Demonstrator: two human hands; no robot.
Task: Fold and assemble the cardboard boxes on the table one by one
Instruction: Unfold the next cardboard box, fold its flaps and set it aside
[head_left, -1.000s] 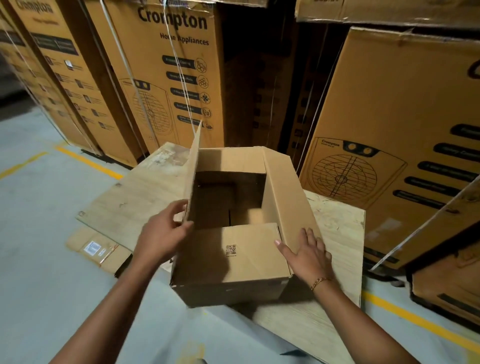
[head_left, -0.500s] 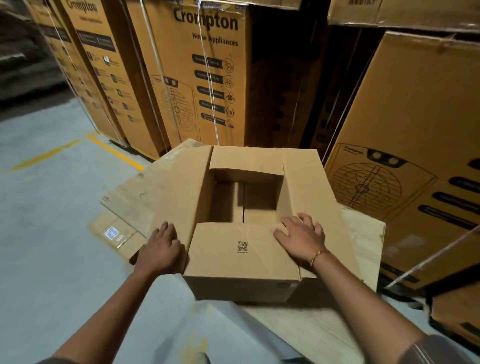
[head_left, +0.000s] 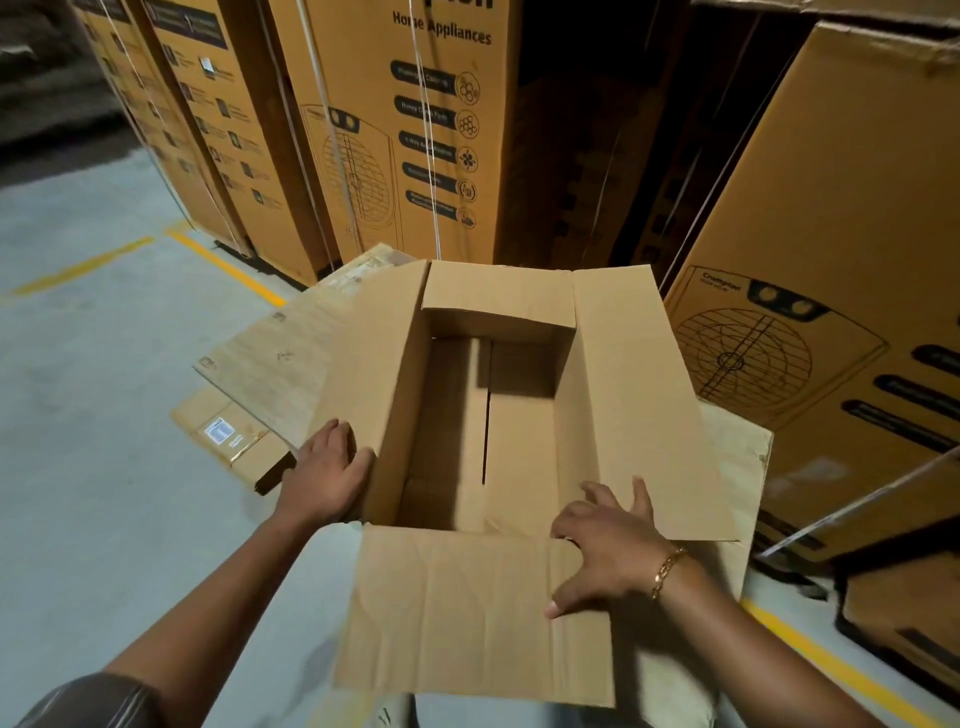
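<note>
Since the earlier frame the near flap (head_left: 467, 613), which lay folded in over the opening, now hangs out toward the person, and both hands have shifted to the near corners. From the head camera, the only view, the cardboard box (head_left: 519, 467) sits mouth-up at the middle of the wooden table (head_left: 270, 364), with all four top flaps spread: the far flap (head_left: 498, 291) at 12 o'clock, the right flap (head_left: 634, 405) at 3, the near flap at 6 and the left flap (head_left: 374, 364) at 9. Its bottom panels meet along a dark seam inside. The left hand (head_left: 324, 480), at 8 o'clock of the box, grips the near end of the left flap, thumb on the inner face and fingers behind. The right hand (head_left: 608, 545), wearing a bracelet (head_left: 667, 571), is released and splayed, pressing flat on the near right corner where the right and near flaps meet. A flattened carton (head_left: 228, 436) lies under the table's edge at 9 o'clock, and tall appliance cartons (head_left: 831, 260) stand from 11 to 3. The box looks light, empty and fairly stiff, though the creased near flap suggests that the board bends easily. It is probably best taken by the walls or at the flap creases, not by the flap tips, which would fold under a pull.
</note>
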